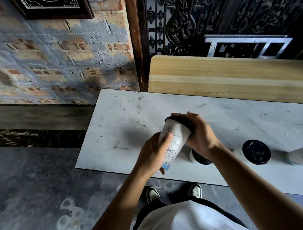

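Note:
A white paper cup [176,138] with line drawings is held tilted above the white table [127,119]. My left hand [153,155] grips the cup's lower body. My right hand [198,133] is curled over the black lid [179,120] on the cup's top. Two more lidded cups stand on the table: one [199,158] partly hidden under my right wrist, another [255,151] further right.
A light wooden bench back [223,78] runs behind the table. A brick wall [59,63] and a dark wooden post [136,46] lie to the left and back. Another white object [300,155] sits at the right edge. My shoes [174,193] stand on the grey floor.

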A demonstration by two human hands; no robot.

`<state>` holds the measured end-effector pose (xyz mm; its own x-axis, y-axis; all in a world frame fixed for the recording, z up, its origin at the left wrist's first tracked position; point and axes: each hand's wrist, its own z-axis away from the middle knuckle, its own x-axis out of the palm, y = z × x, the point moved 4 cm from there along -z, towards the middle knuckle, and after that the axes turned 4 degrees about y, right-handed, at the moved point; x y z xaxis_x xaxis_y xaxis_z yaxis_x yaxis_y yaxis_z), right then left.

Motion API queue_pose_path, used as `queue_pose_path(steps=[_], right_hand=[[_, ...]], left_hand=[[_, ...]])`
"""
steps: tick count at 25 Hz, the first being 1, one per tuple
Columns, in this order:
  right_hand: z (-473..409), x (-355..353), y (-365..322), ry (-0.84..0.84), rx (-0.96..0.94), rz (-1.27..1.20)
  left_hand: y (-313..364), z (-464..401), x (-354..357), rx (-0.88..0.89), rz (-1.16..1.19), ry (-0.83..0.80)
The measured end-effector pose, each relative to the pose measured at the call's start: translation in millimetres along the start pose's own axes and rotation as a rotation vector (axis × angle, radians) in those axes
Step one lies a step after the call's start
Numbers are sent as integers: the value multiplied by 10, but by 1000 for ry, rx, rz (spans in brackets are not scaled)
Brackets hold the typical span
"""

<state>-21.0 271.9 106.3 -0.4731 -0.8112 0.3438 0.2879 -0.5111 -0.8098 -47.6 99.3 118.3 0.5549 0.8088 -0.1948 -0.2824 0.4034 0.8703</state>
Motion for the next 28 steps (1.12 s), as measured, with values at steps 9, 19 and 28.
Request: queue_pose_path(steps=[9, 19, 28], right_hand=[[230, 261, 189, -268, 1, -191], [283, 158, 216, -54, -6, -155], [316, 127, 145, -14, 29, -132]], left_hand=[[-69, 137, 79, -237, 411, 75], [27, 277, -33, 274, -186, 292], [204, 339, -210, 512, -100, 249]])
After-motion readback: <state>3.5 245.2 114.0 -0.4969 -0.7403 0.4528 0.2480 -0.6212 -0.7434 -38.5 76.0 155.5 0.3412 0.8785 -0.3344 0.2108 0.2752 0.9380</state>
